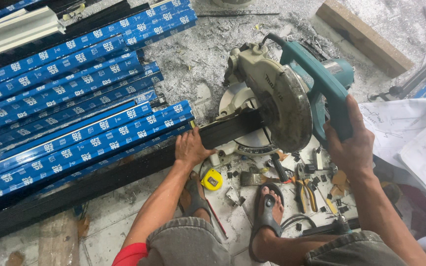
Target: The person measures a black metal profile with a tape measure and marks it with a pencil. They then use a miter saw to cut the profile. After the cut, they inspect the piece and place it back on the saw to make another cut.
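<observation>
While the right hand (352, 143) grips the saw handle (332, 98), the left hand (191, 147) presses flat on the leftward-running black profile (124, 172).

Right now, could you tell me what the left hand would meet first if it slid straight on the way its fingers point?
Probably the saw blade guard. The left hand presses on the black bar, fingers pointing along it toward the saw; depth is hard to judge.
</observation>
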